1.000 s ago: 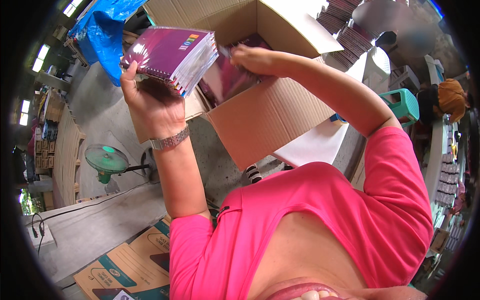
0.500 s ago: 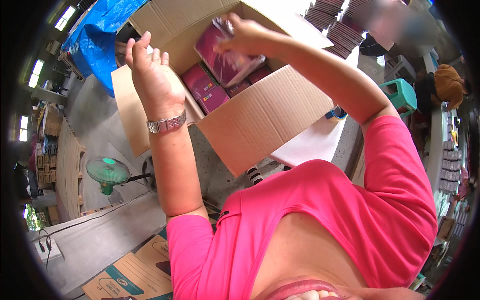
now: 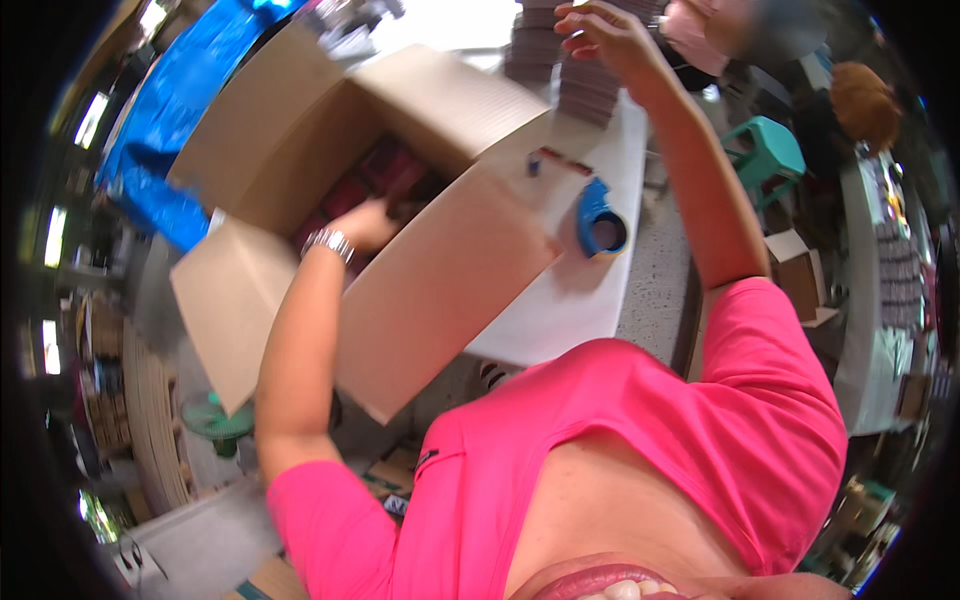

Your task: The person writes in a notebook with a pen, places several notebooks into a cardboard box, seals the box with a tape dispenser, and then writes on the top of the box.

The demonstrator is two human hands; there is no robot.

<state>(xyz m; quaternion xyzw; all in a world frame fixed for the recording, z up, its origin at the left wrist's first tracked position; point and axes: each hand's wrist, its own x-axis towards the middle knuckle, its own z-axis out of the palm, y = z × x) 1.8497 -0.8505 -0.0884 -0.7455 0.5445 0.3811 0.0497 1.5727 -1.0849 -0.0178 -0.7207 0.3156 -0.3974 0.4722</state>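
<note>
A large open cardboard box stands on the white table, flaps spread. Inside lie several maroon and purple packs, dim and blurred. My left hand, with a silver watch at its wrist, reaches into the box by the packs; the near flap and blur hide its fingers. My right hand is raised outside the box, beside stacked dark notebooks. Its fingers are apart and I see nothing held in them.
A blue tape dispenser rests on the white table, right of the box. Beyond are a green stool, a small open carton and other people. At left are blue plastic sheeting and a green fan.
My right hand has left the box and moved right, no longer holding the plastic-wrapped maroon pack. My left hand has dropped into the box. The box appears shifted left and turned in view.
</note>
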